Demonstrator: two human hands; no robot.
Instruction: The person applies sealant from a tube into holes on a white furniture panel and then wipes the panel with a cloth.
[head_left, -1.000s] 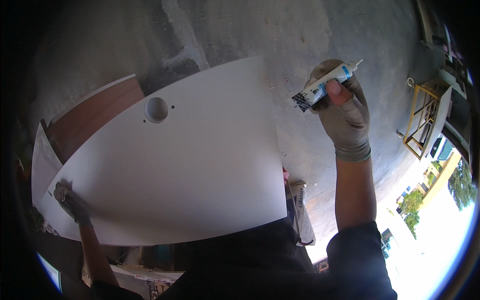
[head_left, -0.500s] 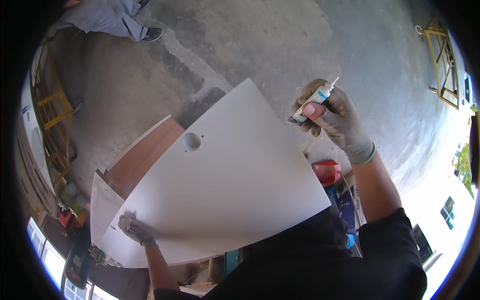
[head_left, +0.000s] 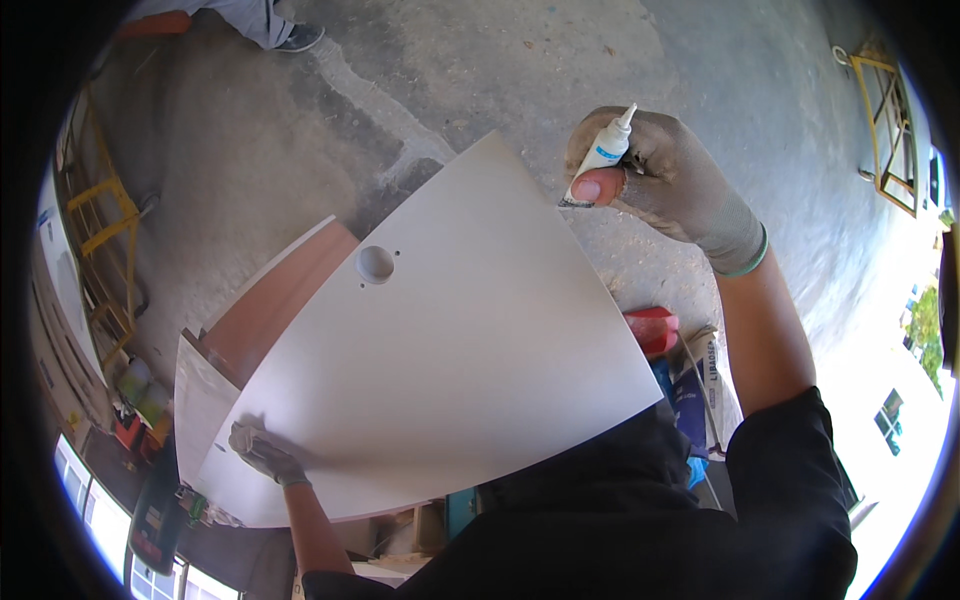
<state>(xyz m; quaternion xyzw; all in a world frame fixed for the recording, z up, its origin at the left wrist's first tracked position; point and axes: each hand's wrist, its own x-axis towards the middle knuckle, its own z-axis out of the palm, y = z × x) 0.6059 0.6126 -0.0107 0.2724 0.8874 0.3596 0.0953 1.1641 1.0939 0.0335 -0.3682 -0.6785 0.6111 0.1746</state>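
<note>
grip closed around a white tube (head_left: pixel 603 153) in our right hand (head_left: pixel 655 172), near the right edge of the white panel (head_left: pixel 450 330); we judge the tube light, soft, best pinched mid-body. our left hand (head_left: pixel 268 455) rests on the panel, likely stiff and slick; whether that hand clasps anything, we cannot tell.

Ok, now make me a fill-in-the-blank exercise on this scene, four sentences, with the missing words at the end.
1. The tube is held in the person's ____ hand.
2. The panel under the left hand is coloured ____.
3. Near the panel's large hole are ____ small holes.
4. The frame at the picture's far right is painted ____.

Missing words: right; white; two; yellow.
</note>
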